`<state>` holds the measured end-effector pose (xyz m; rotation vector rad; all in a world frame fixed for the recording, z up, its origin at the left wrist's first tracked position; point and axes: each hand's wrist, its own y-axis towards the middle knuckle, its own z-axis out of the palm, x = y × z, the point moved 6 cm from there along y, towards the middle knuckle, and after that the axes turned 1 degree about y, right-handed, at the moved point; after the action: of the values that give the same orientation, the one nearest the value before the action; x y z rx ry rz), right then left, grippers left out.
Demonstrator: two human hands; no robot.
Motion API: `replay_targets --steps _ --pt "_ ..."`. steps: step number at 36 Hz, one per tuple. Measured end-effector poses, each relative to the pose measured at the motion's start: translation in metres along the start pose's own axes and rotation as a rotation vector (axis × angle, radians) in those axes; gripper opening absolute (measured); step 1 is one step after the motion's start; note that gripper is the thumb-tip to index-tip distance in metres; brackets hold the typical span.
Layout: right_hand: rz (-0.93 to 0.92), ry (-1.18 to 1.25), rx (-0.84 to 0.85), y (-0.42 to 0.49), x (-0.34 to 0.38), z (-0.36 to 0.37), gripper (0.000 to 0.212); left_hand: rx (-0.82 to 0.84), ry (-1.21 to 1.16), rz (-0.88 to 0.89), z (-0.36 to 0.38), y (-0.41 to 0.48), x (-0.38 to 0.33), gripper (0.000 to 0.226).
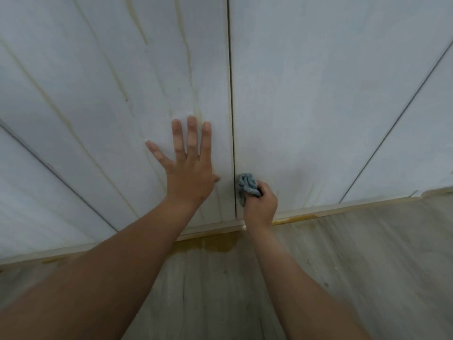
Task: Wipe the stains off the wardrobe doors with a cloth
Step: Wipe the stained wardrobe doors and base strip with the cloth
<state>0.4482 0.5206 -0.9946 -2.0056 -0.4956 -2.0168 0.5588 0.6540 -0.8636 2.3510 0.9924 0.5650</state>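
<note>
Blue-grey cloth (pixel 247 185) is bunching in the right hand (pixel 260 206), gripped tight and pressing low by the seam. Left hand (pixel 189 165) is lying flat, fingers spread, likely bracing the left door (pixel 122 99), where yellowish streaks (pixel 188 57) are running down.

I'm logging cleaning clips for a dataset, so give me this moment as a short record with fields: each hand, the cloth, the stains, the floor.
Left: left hand flat on the left door, fingers spread
Right: right hand grips a bunched blue cloth
Cloth position: low on the right door, against the seam between the doors
Stains: yellowish streaks run down the left door; fainter ones low on the right door
Floor: yellow puddle on the floor at the wardrobe's base
</note>
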Motion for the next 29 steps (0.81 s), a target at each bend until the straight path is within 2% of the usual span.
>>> replay_targets --steps 3,6,9,12,14,16,19,22,24,29 --pt "0.096 0.034 -0.215 0.013 -0.012 -0.029 0.012 -0.004 0.001 -0.004 0.0 0.0 0.001 0.153" --pt "0.115 0.028 -0.277 0.015 -0.015 -0.034 0.015 -0.017 0.001 -0.006 0.001 0.0 -0.001 0.15" --pt "0.055 0.024 -0.12 -0.001 -0.007 -0.01 0.013 -0.02 0.016 -0.006 0.001 0.001 -0.002 0.15" --pt "-0.039 -0.06 0.113 -0.011 -0.003 0.01 0.024 -0.015 0.029 -0.002 0.003 0.0 -0.001 0.15" --pt "-0.013 -0.019 0.138 -0.007 -0.003 0.004 0.017 -0.014 0.039 0.0 0.003 0.0 -0.001 0.149" --pt "0.052 0.09 0.022 0.007 -0.002 -0.022 0.017 -0.019 0.046 0.007 0.001 0.0 -0.001 0.147" --pt "0.108 0.147 -0.311 0.047 -0.011 -0.095 0.023 -0.046 0.076 0.033 0.005 -0.005 -0.002 0.136" --pt "0.122 0.18 -0.526 0.089 -0.024 -0.172 0.02 -0.067 0.119 0.095 0.014 -0.018 -0.002 0.128" --pt "0.133 0.148 -0.59 0.112 -0.027 -0.213 0.023 -0.064 0.145 0.121 0.021 -0.022 -0.003 0.131" --pt "0.188 0.126 -0.526 0.153 -0.04 -0.242 0.019 -0.045 0.131 0.081 0.03 -0.018 -0.005 0.145"
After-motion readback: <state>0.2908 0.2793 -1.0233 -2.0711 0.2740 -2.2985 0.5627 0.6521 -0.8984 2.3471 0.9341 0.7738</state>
